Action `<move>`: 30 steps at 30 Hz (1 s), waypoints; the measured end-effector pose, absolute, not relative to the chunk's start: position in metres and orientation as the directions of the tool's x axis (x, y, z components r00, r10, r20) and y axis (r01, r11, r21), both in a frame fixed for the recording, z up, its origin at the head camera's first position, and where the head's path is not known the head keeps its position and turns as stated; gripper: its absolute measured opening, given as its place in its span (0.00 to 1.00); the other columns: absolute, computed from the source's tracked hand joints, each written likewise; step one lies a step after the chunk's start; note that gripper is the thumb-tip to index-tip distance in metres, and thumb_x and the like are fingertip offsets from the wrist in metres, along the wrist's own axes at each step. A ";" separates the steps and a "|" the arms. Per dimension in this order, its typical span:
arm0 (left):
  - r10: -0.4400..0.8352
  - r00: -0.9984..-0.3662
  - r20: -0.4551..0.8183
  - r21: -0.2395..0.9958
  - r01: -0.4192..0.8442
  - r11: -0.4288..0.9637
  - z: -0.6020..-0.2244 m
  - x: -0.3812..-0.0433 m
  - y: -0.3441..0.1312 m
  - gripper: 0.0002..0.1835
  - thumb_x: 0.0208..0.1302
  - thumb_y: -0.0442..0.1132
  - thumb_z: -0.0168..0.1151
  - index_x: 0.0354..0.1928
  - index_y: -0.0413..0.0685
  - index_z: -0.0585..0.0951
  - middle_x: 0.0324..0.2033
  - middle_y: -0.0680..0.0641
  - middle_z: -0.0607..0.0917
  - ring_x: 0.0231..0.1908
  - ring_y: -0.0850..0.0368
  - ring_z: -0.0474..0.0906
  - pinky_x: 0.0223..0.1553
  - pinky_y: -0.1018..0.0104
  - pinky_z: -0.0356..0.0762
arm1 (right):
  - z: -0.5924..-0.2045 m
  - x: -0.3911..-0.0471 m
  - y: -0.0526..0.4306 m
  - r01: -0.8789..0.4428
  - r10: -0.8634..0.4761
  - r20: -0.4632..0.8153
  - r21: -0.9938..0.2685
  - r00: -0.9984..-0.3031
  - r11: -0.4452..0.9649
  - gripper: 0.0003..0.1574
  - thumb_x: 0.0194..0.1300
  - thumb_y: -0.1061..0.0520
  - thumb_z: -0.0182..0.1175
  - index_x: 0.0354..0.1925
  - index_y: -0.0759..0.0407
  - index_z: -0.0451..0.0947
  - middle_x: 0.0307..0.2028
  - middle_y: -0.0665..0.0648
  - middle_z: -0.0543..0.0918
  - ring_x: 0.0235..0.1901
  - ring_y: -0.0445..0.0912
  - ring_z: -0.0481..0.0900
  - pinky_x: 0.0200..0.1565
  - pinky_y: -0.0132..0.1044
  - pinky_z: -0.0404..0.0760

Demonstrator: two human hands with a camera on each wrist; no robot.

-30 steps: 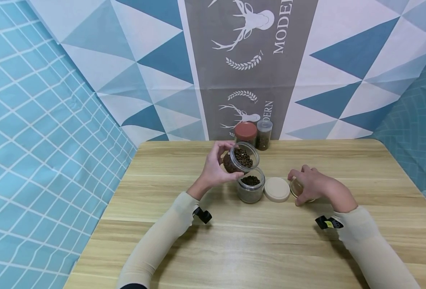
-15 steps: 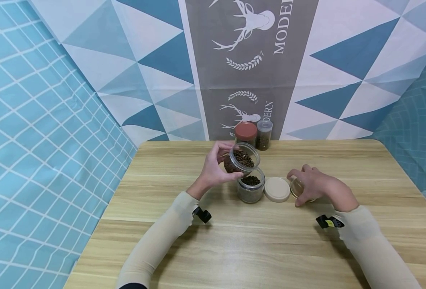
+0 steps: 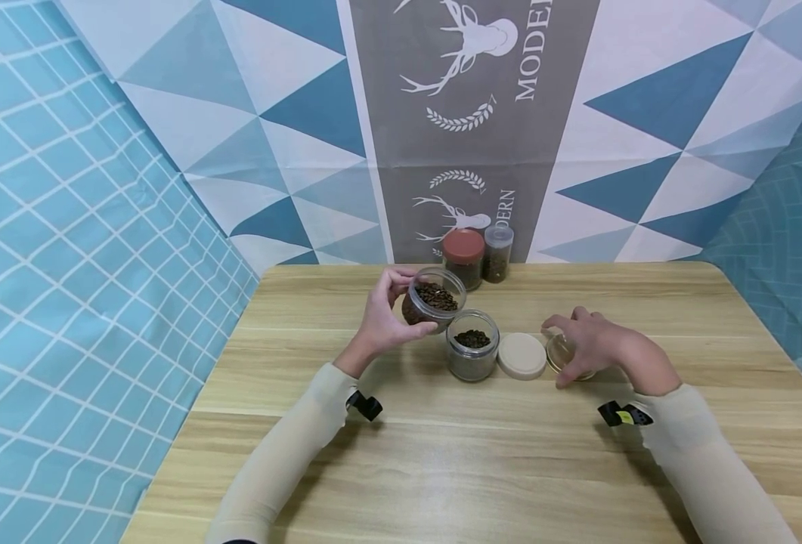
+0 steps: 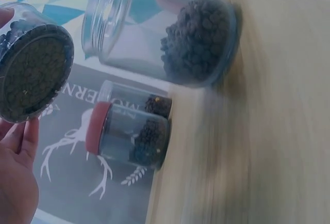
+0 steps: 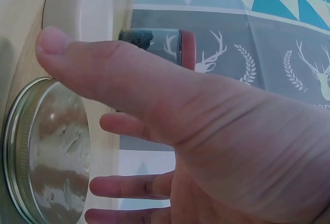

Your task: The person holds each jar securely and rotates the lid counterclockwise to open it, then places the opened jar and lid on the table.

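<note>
My left hand (image 3: 383, 317) grips a clear jar of dark coffee beans (image 3: 435, 301), held in the air and tilted with its mouth toward the right. Just to its right and lower, an open glass jar (image 3: 472, 363) stands upright on the table. A heap of dark beans (image 4: 198, 38) lies in the bottom of this jar in the left wrist view. My right hand (image 3: 594, 347) hovers with spread fingers over a gold-rimmed jar lid (image 5: 56, 157). In the right wrist view its fingertips are close to the lid, with nothing held.
A cream lid (image 3: 521, 357) lies flat between the standing jar and the gold-rimmed lid. At the back of the wooden table (image 3: 441, 461) stand a red-lidded jar (image 3: 463, 253) and a slim clear-lidded jar (image 3: 497, 255). A patterned cloth (image 3: 292, 136) hangs behind them.
My left hand has moved left with the tilted jar, which no longer hangs over the mouth of the standing jar. The right hand has barely moved.
</note>
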State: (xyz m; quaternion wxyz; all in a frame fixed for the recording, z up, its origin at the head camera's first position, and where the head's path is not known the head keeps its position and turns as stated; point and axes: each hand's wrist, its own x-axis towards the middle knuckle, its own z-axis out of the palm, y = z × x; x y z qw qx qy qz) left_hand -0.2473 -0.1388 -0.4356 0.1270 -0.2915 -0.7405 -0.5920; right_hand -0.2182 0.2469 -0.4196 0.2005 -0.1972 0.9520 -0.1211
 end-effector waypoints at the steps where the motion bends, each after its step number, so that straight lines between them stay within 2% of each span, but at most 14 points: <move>1: 0.276 -0.801 0.531 0.806 0.578 0.129 -0.436 -0.247 -0.141 0.39 0.43 0.30 0.85 0.55 0.27 0.71 0.64 0.24 0.81 0.65 0.31 0.84 0.70 0.71 0.81 | -0.419 -0.218 0.247 -0.329 -0.426 -0.332 -0.310 -0.842 0.892 0.67 0.52 0.41 0.90 0.80 0.60 0.69 0.62 0.80 0.73 0.55 0.69 0.77 0.51 0.68 0.85; 7: 0.259 -0.813 0.522 0.811 0.567 0.145 -0.437 -0.245 -0.153 0.39 0.45 0.29 0.84 0.57 0.26 0.70 0.64 0.23 0.80 0.65 0.34 0.85 0.70 0.73 0.81 | -0.417 -0.217 0.250 -0.324 -0.428 -0.328 -0.326 -0.842 0.888 0.68 0.52 0.41 0.90 0.81 0.60 0.68 0.62 0.81 0.73 0.56 0.70 0.77 0.51 0.69 0.85; 14: 0.251 -0.820 0.514 0.815 0.558 0.154 -0.440 -0.242 -0.162 0.41 0.44 0.29 0.84 0.58 0.29 0.69 0.63 0.24 0.82 0.62 0.51 0.86 0.67 0.74 0.82 | -0.416 -0.218 0.250 -0.317 -0.429 -0.323 -0.346 -0.843 0.883 0.69 0.52 0.40 0.90 0.81 0.61 0.68 0.61 0.79 0.73 0.54 0.67 0.76 0.50 0.65 0.85; 18: 0.251 -0.822 0.511 0.817 0.555 0.155 -0.439 -0.240 -0.166 0.41 0.44 0.30 0.83 0.57 0.29 0.68 0.65 0.24 0.80 0.62 0.58 0.84 0.70 0.74 0.81 | -0.414 -0.218 0.251 -0.319 -0.434 -0.320 -0.353 -0.842 0.879 0.68 0.53 0.41 0.89 0.81 0.61 0.68 0.61 0.79 0.72 0.54 0.68 0.76 0.49 0.65 0.84; 20: 0.251 -0.826 0.505 0.820 0.550 0.158 -0.439 -0.240 -0.168 0.41 0.44 0.30 0.83 0.57 0.30 0.67 0.65 0.24 0.80 0.64 0.57 0.83 0.73 0.74 0.79 | -0.415 -0.218 0.251 -0.325 -0.439 -0.314 -0.355 -0.842 0.877 0.68 0.53 0.41 0.89 0.81 0.62 0.68 0.61 0.79 0.72 0.54 0.68 0.76 0.49 0.64 0.84; 24: 0.250 -0.830 0.499 0.824 0.544 0.159 -0.438 -0.239 -0.173 0.41 0.42 0.31 0.83 0.56 0.32 0.66 0.66 0.23 0.79 0.68 0.37 0.83 0.77 0.74 0.75 | -0.415 -0.219 0.252 -0.326 -0.440 -0.308 -0.358 -0.843 0.875 0.68 0.53 0.41 0.89 0.81 0.62 0.68 0.61 0.80 0.72 0.54 0.68 0.76 0.49 0.64 0.84; 26: 0.244 -0.832 0.498 0.826 0.541 0.158 -0.436 -0.238 -0.176 0.42 0.42 0.30 0.83 0.56 0.33 0.65 0.66 0.22 0.78 0.68 0.36 0.82 0.77 0.74 0.75 | -0.414 -0.219 0.253 -0.326 -0.441 -0.308 -0.361 -0.843 0.874 0.68 0.52 0.41 0.89 0.81 0.62 0.68 0.62 0.80 0.72 0.54 0.68 0.76 0.50 0.64 0.85; 27: 0.239 -0.835 0.496 0.829 0.537 0.155 -0.436 -0.238 -0.177 0.41 0.42 0.30 0.83 0.56 0.34 0.65 0.66 0.22 0.78 0.68 0.39 0.83 0.76 0.75 0.76 | -0.414 -0.219 0.253 -0.325 -0.441 -0.308 -0.362 -0.843 0.874 0.68 0.53 0.40 0.89 0.81 0.62 0.68 0.62 0.80 0.72 0.55 0.68 0.76 0.50 0.65 0.85; 30: 0.222 -0.843 0.490 0.839 0.525 0.140 -0.433 -0.237 -0.181 0.41 0.42 0.29 0.82 0.55 0.37 0.65 0.66 0.23 0.77 0.64 0.58 0.83 0.72 0.76 0.78 | -0.412 -0.220 0.254 -0.325 -0.444 -0.310 -0.367 -0.841 0.872 0.68 0.53 0.40 0.89 0.81 0.62 0.68 0.63 0.81 0.72 0.56 0.69 0.76 0.51 0.66 0.85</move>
